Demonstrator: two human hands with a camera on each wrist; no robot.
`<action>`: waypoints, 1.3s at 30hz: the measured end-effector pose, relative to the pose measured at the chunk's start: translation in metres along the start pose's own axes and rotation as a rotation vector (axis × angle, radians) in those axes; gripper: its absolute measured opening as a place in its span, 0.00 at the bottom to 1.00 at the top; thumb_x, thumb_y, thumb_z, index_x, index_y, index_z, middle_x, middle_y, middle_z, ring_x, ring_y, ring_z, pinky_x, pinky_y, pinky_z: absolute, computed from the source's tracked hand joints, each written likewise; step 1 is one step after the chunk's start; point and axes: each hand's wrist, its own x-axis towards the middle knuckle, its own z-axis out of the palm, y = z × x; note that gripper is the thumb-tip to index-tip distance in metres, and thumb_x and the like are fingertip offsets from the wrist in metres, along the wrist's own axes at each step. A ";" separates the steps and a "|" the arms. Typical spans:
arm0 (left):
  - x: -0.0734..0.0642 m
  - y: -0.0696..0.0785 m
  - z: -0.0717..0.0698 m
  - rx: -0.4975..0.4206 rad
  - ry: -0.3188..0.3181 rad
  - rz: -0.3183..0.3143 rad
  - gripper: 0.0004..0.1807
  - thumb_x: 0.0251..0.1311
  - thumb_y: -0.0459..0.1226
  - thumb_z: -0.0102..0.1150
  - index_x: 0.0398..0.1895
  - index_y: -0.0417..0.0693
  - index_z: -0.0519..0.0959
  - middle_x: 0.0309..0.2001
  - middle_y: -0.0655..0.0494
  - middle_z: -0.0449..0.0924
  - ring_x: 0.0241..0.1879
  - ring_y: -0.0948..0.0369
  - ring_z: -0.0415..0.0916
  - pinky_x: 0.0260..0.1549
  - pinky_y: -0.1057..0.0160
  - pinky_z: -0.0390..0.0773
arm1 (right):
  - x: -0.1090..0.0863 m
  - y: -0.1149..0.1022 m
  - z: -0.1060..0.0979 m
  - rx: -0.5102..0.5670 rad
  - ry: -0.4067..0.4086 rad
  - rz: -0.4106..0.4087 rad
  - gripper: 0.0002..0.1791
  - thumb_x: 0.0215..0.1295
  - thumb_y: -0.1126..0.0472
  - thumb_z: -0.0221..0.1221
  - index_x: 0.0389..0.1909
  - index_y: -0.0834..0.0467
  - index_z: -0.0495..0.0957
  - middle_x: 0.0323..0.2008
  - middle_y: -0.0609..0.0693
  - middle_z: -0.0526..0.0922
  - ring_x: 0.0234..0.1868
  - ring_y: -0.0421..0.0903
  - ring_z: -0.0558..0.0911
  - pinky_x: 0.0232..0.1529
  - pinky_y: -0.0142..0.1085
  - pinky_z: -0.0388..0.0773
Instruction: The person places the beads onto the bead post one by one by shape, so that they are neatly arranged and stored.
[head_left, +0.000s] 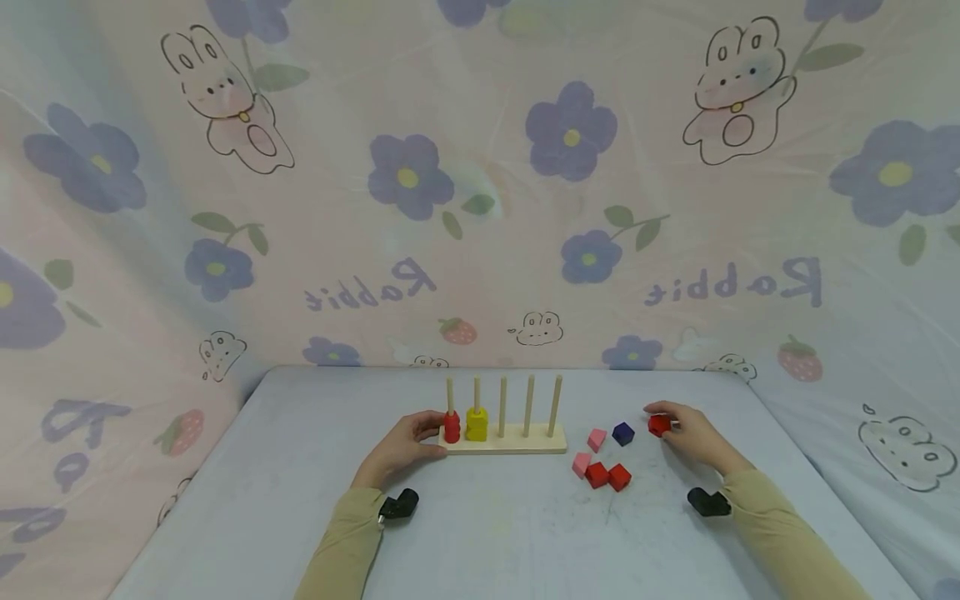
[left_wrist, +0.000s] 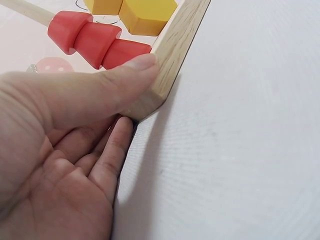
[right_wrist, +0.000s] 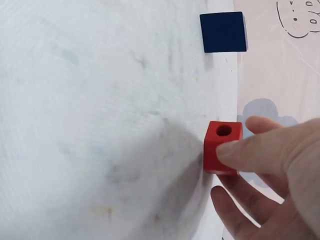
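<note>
My left hand (head_left: pixel 405 442) holds the left end of a wooden peg stand (head_left: pixel 510 448), its thumb on the base's end and its fingers against the side in the left wrist view. Several upright pegs rise from the base. Red beads (left_wrist: pixel 97 37) are stacked on the leftmost peg, and yellow beads (head_left: pixel 477 425) on the second. At the right, my right hand (head_left: pixel 693 433) pinches a red cube (right_wrist: pixel 222 147) between thumb and fingers; a round hole shows in one of its faces.
Between the stand and my right hand lie a dark blue cube (head_left: pixel 623 433), two pink blocks (head_left: pixel 596 439) and two red cubes (head_left: pixel 619 477). All rest on the white tabletop (head_left: pixel 480 533). A patterned cloth (head_left: pixel 487 250) hangs behind the table.
</note>
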 end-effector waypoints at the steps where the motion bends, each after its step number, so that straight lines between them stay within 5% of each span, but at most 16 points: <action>1: 0.000 0.001 0.000 0.006 0.000 -0.002 0.31 0.50 0.23 0.67 0.60 0.33 0.70 0.59 0.39 0.71 0.59 0.45 0.69 0.60 0.51 0.68 | 0.000 0.000 0.000 -0.004 0.001 -0.003 0.23 0.53 0.82 0.54 0.52 0.70 0.74 0.49 0.65 0.78 0.51 0.64 0.75 0.51 0.60 0.73; 14: -0.005 0.012 0.000 -0.007 -0.004 -0.008 0.31 0.50 0.22 0.67 0.59 0.32 0.70 0.59 0.37 0.71 0.59 0.43 0.69 0.60 0.48 0.66 | -0.007 -0.002 -0.002 -0.017 -0.025 0.034 0.21 0.55 0.78 0.57 0.52 0.70 0.74 0.48 0.64 0.78 0.46 0.60 0.77 0.46 0.53 0.78; 21: -0.003 0.004 0.000 0.010 0.014 -0.011 0.32 0.49 0.22 0.67 0.60 0.33 0.70 0.59 0.38 0.71 0.59 0.45 0.69 0.60 0.50 0.67 | -0.012 -0.004 -0.001 0.003 -0.005 0.106 0.22 0.54 0.73 0.64 0.52 0.70 0.75 0.48 0.66 0.77 0.46 0.61 0.78 0.46 0.53 0.78; 33: -0.015 0.035 0.001 0.005 -0.012 -0.015 0.30 0.50 0.22 0.66 0.59 0.30 0.69 0.58 0.36 0.70 0.59 0.42 0.69 0.60 0.46 0.66 | -0.010 -0.009 -0.001 0.024 -0.018 0.108 0.20 0.51 0.67 0.70 0.47 0.67 0.79 0.42 0.57 0.82 0.43 0.53 0.78 0.42 0.45 0.78; 39: -0.008 0.022 -0.001 -0.008 -0.016 -0.014 0.31 0.50 0.22 0.66 0.59 0.31 0.69 0.59 0.36 0.70 0.59 0.42 0.68 0.61 0.46 0.65 | -0.008 -0.015 0.002 0.060 -0.046 0.115 0.21 0.50 0.67 0.71 0.47 0.64 0.80 0.46 0.60 0.80 0.44 0.55 0.80 0.44 0.47 0.80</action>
